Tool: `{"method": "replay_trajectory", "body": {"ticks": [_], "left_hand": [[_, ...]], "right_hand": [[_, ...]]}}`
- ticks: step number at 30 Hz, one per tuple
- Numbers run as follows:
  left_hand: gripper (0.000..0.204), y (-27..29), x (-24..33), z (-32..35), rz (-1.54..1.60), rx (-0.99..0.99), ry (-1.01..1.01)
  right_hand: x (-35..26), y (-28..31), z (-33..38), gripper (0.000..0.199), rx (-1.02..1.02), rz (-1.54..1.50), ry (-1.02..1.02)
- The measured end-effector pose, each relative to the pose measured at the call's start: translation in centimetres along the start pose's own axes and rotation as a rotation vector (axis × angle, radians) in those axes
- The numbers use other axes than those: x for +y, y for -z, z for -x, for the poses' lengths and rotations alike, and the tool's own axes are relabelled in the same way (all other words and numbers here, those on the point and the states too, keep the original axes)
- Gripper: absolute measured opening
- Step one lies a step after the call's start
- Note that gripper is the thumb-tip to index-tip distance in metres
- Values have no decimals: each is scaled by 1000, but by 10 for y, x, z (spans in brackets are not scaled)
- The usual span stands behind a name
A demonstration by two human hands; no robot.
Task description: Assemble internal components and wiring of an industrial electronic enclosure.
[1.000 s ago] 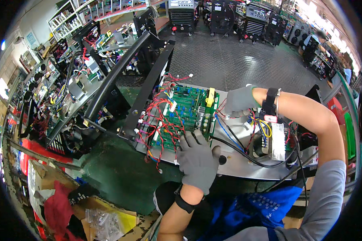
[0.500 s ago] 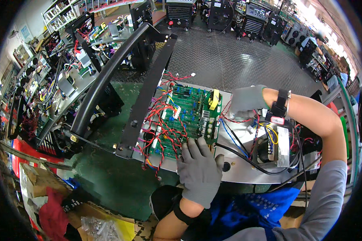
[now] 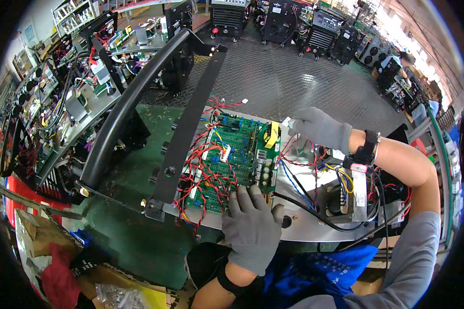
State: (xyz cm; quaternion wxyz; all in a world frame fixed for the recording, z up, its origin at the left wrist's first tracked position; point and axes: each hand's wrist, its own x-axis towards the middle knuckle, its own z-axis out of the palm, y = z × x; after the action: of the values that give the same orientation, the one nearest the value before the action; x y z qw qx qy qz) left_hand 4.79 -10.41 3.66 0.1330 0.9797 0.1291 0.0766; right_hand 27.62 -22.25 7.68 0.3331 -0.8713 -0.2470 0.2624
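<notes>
From the head camera, the gloved left hand point(image 3: 251, 230) lies flat with fingers spread on the near edge of the green circuit board point(image 3: 235, 160), while the gloved right hand point(image 3: 320, 129), fingers curled, touches its far right corner beside the yellow component point(image 3: 271, 135).

Circuit board on a metal chassis, a hand at its near edge and a hand at its far right corner.

The circuit board point(image 3: 232, 159) is mounted on the metal chassis point(image 3: 304, 226), with a curved handle bar point(image 3: 134, 100) and a flat bracket point(image 3: 191, 118) to its left. The left hand point(image 3: 250, 232) is laid on the board's near edge; the right hand point(image 3: 319, 127) is placed at its far right corner. A wire bundle point(image 3: 201, 180) is spread over the board's left part. A transformer point(image 3: 340, 198) is seated right of the board. Cardboard boxes point(image 3: 41, 242) are found at near left, machine cabinets point(image 3: 294, 26) behind.
</notes>
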Motion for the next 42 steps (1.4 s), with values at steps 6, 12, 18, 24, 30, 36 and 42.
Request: {"method": "replay_trajectory", "body": {"ticks": [6,12,18,24,30,36,42], "left_hand": [[59,-2,0,0,-10,21,-1],[59,2,1,1,-8,18,-9],[58,0,0,1,-2,40,-11],[58,0,1,1,-3,44,-10],[58,1,0,1,4,25,-15],[58,1,-1,1,2,28,-22],[59,0,-1,0,7,39,-17]], "right_hand": [[-22,-5,5,21,-110,189,-62],[-6,0,7,19,-62,170,15],[1,6,23,20,-59,-94,122],[-4,6,28,25,-270,370,296],[2,-7,19,26,-270,827,301],[11,-13,-11,20,-329,911,323],[23,-11,-22,16,-407,748,355]]}}
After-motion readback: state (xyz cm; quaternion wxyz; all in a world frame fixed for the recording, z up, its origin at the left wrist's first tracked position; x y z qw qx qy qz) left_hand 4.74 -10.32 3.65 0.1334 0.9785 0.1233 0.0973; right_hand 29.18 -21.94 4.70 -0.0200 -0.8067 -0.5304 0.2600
